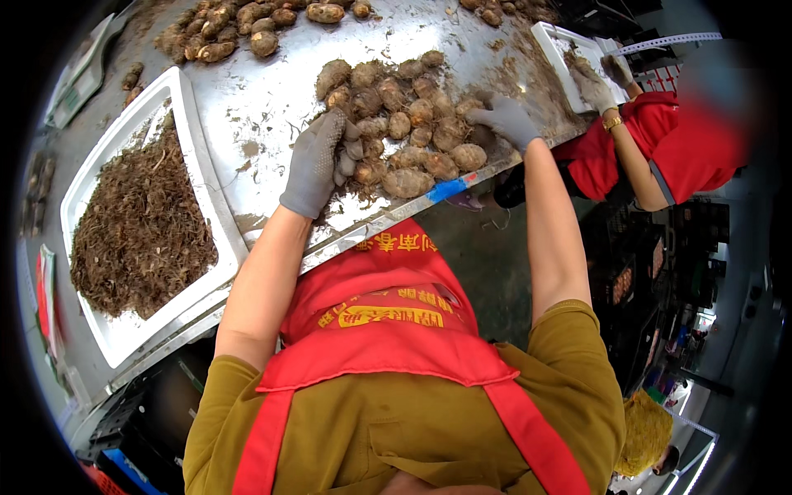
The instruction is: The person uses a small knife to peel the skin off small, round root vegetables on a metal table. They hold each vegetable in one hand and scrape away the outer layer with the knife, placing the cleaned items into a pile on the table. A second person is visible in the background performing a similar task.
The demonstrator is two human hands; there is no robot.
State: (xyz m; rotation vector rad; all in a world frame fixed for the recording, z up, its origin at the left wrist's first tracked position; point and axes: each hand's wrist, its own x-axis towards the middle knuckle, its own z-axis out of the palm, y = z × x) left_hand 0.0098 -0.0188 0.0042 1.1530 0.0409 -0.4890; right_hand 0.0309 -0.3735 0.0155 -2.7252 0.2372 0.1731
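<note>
A pile of hairy brown taro corms [421, 113] lies near the front edge of the metal table [260, 80]. At the pile's left side is my left hand [315, 154], in a grey dotted glove. Its fingers are curled against the corms, and whether one is inside them is hidden. My right hand [508, 122], gloved in grey, reaches around the right end of the pile. The thumb points at a corm there, while the other fingertips are partly hidden behind it. Loose root fibres are scattered around the corms.
To the left stands a white foam box [210, 185] holding brown fibrous debris [145, 223]. More taro corms [247, 28] lie at the far side. A scale [83, 68] stands far left. At right, a co-worker's gloved hands [597, 90] are over another white tray [547, 49].
</note>
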